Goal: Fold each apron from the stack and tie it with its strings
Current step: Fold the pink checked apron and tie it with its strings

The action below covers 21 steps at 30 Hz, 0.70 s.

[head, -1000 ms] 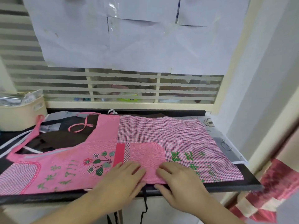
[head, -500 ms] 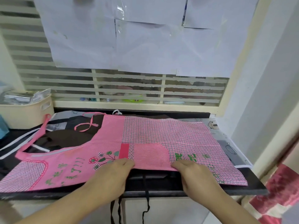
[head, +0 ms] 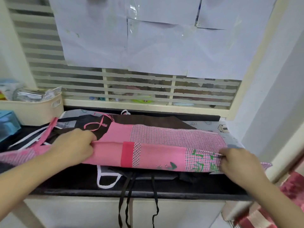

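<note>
Both hands have spread apart; left hand [head: 74, 145] and right hand [head: 236, 163] grasp the pink apron's [head: 156, 145] lifted fold.

A home's utility corner: a dark counter [head: 148, 193] below a louvred window [head: 131, 86], a storage basket [head: 32, 109] alongside.

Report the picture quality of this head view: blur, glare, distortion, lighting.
Head view: wide-angle bending curves the window frame and the counter edge; glare glints on the tape over the papers; the blue box at the left edge is smeared; the apron and both hands, left and right, are fairly sharp under soft, even light with faint shadows.
</note>
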Each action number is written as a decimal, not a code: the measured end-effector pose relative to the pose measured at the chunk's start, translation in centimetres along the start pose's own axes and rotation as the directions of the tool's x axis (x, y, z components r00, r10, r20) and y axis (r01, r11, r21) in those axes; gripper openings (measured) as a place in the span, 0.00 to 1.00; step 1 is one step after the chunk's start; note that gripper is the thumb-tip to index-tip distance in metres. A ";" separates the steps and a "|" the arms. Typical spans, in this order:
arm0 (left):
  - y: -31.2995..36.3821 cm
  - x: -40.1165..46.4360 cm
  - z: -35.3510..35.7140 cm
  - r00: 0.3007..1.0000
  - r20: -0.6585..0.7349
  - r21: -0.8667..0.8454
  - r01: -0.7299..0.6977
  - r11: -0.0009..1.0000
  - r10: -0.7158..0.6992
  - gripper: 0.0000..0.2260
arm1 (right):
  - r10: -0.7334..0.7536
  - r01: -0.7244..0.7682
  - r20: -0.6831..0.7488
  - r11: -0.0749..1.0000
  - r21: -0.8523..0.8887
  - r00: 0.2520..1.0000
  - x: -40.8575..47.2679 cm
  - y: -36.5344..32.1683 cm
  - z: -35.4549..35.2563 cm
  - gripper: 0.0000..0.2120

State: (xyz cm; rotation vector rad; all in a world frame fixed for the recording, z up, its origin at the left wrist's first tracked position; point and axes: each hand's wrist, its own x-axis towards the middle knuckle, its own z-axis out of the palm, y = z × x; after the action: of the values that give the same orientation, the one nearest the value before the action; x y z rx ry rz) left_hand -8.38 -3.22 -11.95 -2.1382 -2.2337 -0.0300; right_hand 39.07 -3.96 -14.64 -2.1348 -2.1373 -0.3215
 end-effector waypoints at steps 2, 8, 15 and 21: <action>-1.0 0.7 -1.6 1.000 -0.013 0.110 0.006 0.994 -0.005 0.08 | 0.036 -0.036 0.040 0.999 0.011 0.999 1.2 0.8 -0.9 0.04; -3.4 2.4 -2.2 0.998 -0.005 0.236 0.067 0.969 -0.068 0.07 | 0.059 -0.059 0.155 0.998 -0.001 0.986 4.1 1.7 -0.5 0.06; -2.2 6.9 -1.3 0.998 -0.041 0.097 0.044 0.994 -0.040 0.10 | -0.030 0.023 0.069 0.995 0.096 0.997 8.9 1.3 0.8 0.08; -3.9 12.4 1.2 0.997 -0.058 0.238 0.072 0.969 -0.060 0.08 | -0.016 0.015 0.028 0.999 0.041 0.999 14.0 2.1 2.9 0.08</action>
State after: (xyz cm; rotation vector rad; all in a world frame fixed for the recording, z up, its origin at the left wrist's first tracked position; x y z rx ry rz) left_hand -12.83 9.01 -12.45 -1.9172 -2.1539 0.1728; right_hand 41.26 10.28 -14.21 -2.1140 -2.1572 -0.2480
